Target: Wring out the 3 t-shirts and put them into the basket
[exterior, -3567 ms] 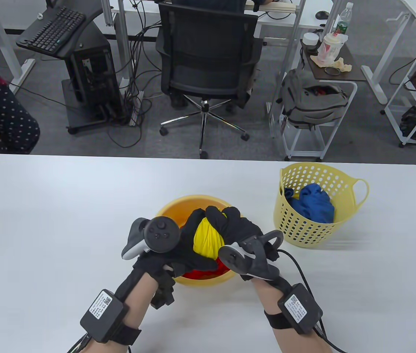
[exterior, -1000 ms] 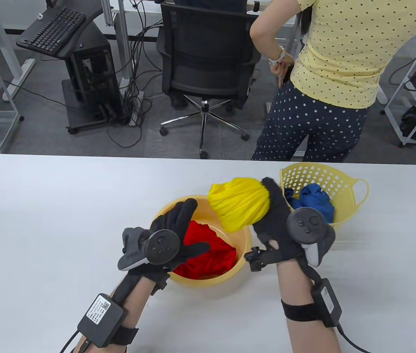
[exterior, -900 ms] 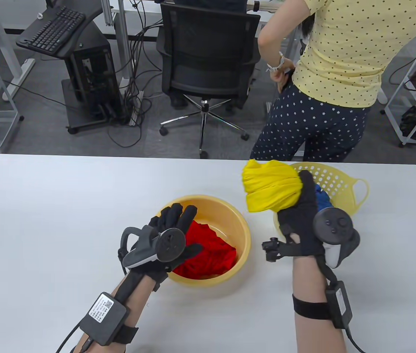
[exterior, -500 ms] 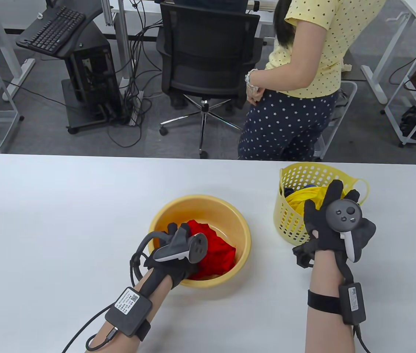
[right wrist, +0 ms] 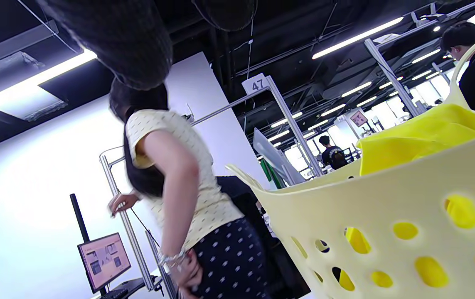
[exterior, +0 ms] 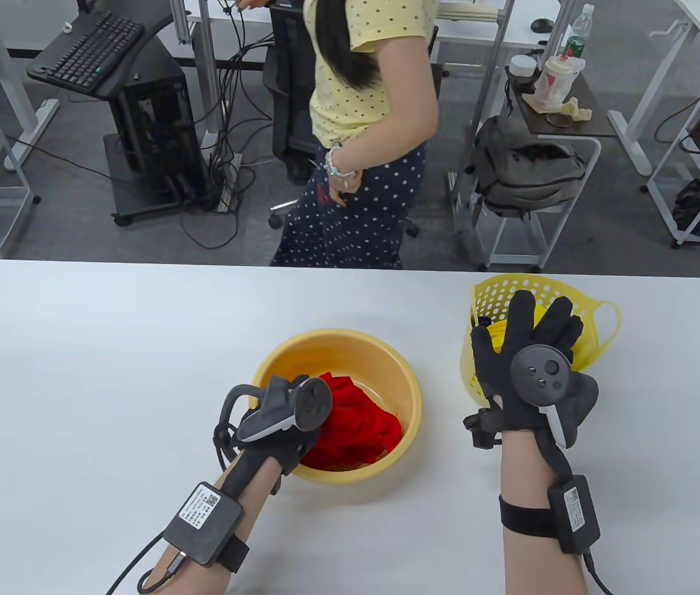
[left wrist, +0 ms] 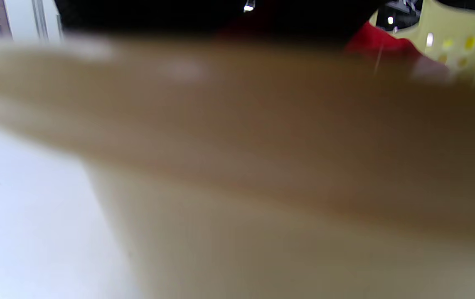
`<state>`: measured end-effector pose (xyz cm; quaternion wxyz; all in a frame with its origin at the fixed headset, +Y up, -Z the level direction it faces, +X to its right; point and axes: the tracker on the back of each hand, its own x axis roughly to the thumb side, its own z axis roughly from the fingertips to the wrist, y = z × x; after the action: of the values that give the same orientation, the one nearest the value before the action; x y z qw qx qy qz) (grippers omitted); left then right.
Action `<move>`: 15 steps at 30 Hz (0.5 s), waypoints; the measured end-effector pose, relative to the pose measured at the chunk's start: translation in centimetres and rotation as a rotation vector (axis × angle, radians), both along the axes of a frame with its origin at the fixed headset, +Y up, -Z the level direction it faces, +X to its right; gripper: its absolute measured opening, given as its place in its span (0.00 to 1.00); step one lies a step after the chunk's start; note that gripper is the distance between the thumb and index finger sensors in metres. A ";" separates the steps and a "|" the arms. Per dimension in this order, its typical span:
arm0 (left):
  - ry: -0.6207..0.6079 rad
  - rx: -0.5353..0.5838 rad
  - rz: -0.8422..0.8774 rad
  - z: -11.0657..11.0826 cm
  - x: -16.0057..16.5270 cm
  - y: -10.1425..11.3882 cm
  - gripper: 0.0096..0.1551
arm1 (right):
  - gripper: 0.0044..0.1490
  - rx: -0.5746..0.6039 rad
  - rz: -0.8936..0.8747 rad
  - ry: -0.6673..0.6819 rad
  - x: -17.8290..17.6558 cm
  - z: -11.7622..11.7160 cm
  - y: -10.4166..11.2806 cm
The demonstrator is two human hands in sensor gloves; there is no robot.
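My right hand (exterior: 526,338) hovers flat over the yellow perforated basket (exterior: 607,322) at the table's right, fingers spread and holding nothing. A yellow t-shirt (exterior: 497,333) lies inside the basket; the hand hides the rest of its contents. In the right wrist view the yellow t-shirt (right wrist: 420,141) pokes above the basket (right wrist: 387,207) rim, and one gloved finger (right wrist: 125,41) hangs clear of it. My left hand (exterior: 297,427) reaches down into the orange basin (exterior: 337,338) onto the red t-shirt (exterior: 365,427); the tracker hides its fingers. The left wrist view shows the blurred basin wall (left wrist: 237,166) and some red t-shirt (left wrist: 378,43).
A person in a yellow dotted top (exterior: 356,155) stands just beyond the table's far edge, near the middle. Behind are an office chair, a grey backpack (exterior: 526,167) on a rack and desks. The white table (exterior: 108,372) stretches left of the basin.
My right hand carried the yellow t-shirt to the basket, let it go and now spreads its fingers above it. My left hand dropped into the basin onto the red t-shirt. The person walked left.
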<state>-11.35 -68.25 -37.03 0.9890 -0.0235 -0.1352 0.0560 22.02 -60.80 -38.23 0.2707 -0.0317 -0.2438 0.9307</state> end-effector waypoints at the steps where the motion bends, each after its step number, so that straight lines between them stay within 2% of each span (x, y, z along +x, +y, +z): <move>1: 0.011 0.004 0.040 0.1 -0.5 0.4 0.23 | 0.54 -0.001 -0.003 0.004 0.0 0.0 0.0; 4: 0.051 0.023 0.243 0.2 -2.5 2.0 0.23 | 0.54 0.006 -0.001 0.024 -0.4 0.1 0.0; 9: 0.058 0.013 0.750 0.7 -6.5 4.0 0.24 | 0.55 0.028 0.032 0.141 -2.5 0.7 0.4; 11: 0.036 0.010 0.984 1.0 -7.7 4.5 0.24 | 0.57 0.011 0.064 0.234 -3.7 0.8 0.4; 14: -0.062 -0.026 1.382 1.6 -8.9 5.1 0.24 | 0.65 -0.057 0.102 0.430 -6.0 0.7 -0.2; 15: -0.138 -0.035 1.505 1.9 -9.0 5.5 0.24 | 0.68 -0.117 0.099 0.520 -6.9 0.6 -0.6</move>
<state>-20.34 -62.75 -35.17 0.6726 0.0560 -0.1752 0.7168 15.11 -61.39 -37.64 0.2762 0.2048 -0.1129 0.9322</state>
